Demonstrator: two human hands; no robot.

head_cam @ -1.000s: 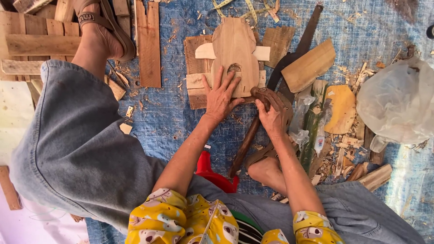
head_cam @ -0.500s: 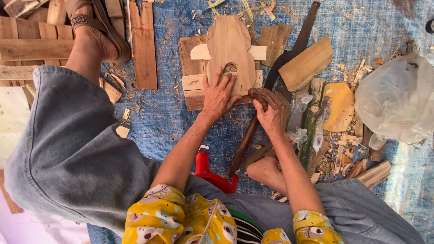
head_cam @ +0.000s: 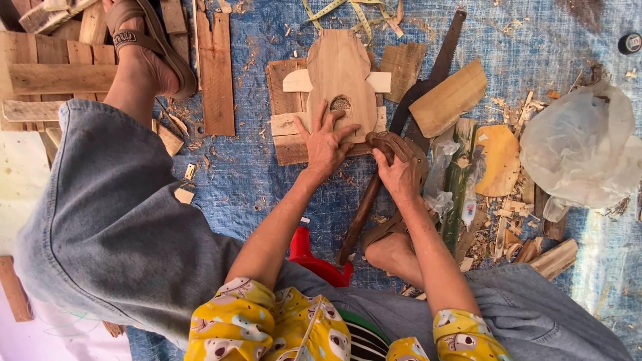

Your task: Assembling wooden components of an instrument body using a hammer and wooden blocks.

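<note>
A pale carved wooden piece (head_cam: pixel 338 70) with a rounded top and a small hollow lies on short boards (head_cam: pixel 284 93) on the blue tarp. My left hand (head_cam: pixel 326 144) presses flat on its lower end, fingers spread. Just to the right, my right hand (head_cam: pixel 401 175) is closed around the dark head of a brown wooden-handled tool (head_cam: pixel 358 220). The tool's head touches the lower right edge of the carved piece, and its handle slants down toward my lap. The hand hides the tool's working end.
A dark saw (head_cam: pixel 438 67), a wood offcut (head_cam: pixel 448 99) and a yellow tape measure (head_cam: pixel 348 12) lie beyond the work. At right are a green bottle (head_cam: pixel 460 194), scraps and a plastic bag (head_cam: pixel 582 147). Planks (head_cam: pixel 217 73) and my sandalled foot (head_cam: pixel 147 50) are at left, with a red object (head_cam: pixel 306 249) near my lap.
Both hands stay in nearly the same places. My left hand's fingers have spread slightly on the carved piece, and the view has shifted a little.
</note>
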